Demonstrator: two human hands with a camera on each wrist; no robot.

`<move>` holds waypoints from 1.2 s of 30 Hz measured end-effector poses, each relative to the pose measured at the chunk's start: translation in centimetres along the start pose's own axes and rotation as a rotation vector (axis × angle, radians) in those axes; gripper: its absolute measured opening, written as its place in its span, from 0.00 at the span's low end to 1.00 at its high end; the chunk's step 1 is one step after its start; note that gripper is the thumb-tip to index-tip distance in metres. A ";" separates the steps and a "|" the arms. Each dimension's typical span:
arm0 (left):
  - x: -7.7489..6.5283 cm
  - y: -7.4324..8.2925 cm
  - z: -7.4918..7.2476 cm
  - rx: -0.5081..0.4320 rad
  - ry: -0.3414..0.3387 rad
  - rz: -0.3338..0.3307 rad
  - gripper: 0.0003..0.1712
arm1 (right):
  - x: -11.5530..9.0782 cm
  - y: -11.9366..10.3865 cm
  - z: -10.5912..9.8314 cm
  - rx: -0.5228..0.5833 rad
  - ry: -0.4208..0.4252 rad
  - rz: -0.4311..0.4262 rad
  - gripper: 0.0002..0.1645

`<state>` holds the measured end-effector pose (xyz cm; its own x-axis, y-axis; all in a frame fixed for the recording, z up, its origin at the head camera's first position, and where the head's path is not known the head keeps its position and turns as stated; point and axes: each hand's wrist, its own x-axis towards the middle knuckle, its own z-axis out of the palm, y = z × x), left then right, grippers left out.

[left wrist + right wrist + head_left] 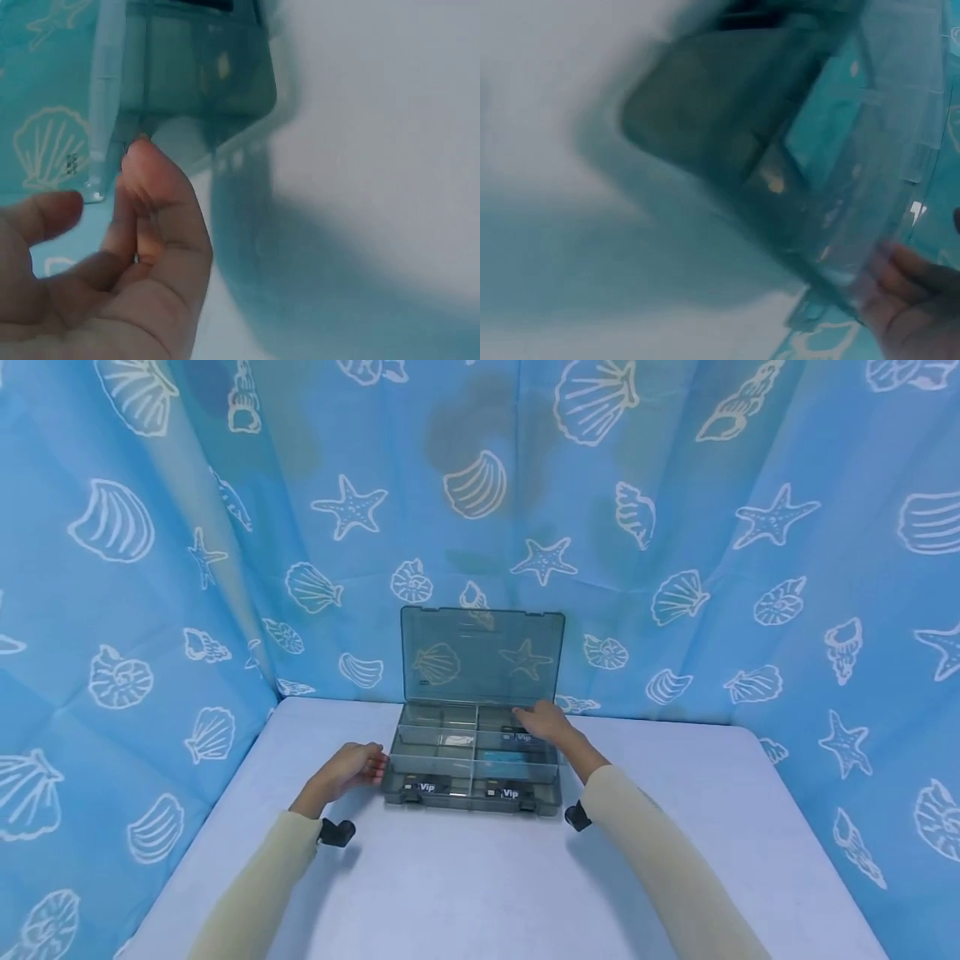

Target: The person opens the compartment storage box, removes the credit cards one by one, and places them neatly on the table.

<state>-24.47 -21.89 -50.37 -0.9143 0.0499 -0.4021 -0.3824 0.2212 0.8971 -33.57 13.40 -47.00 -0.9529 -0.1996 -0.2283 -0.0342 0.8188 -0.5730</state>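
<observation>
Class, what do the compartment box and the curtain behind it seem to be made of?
Curtain: thin, soft sheeting, fabric or perhaps vinyl, since it hangs in folds; finish looks matte. Box: probably hard, smooth plastic; the curtain's shell print shows through its smoky lid.

A curtained nook: blue cloth (pixel 697 518) (shell-printed) backs and flanks a white table (pixel 465 885).

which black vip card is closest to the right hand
The rear black Vip card, behind the flat blue item in the box; the front-left Vip card and front-right Vip card lie farther from the right hand.
</observation>
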 end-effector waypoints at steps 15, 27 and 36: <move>-0.4 -1.1 0.3 -0.058 0.093 -0.051 0.18 | 0.9 -1.2 2.0 0.035 0.005 0.036 0.30; -0.2 -1.4 0.4 -0.051 0.096 -0.038 0.18 | 1.2 -1.1 1.7 0.204 -0.007 0.168 0.36; -0.1 -1.5 0.8 -0.065 0.106 -0.033 0.18 | 1.6 -0.9 1.4 0.332 -0.004 0.196 0.39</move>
<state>-23.71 -21.46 -51.79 -0.9087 -0.0601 -0.4132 -0.4174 0.1574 0.8950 -34.68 11.55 -47.96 -0.9303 -0.0593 -0.3620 0.2488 0.6229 -0.7416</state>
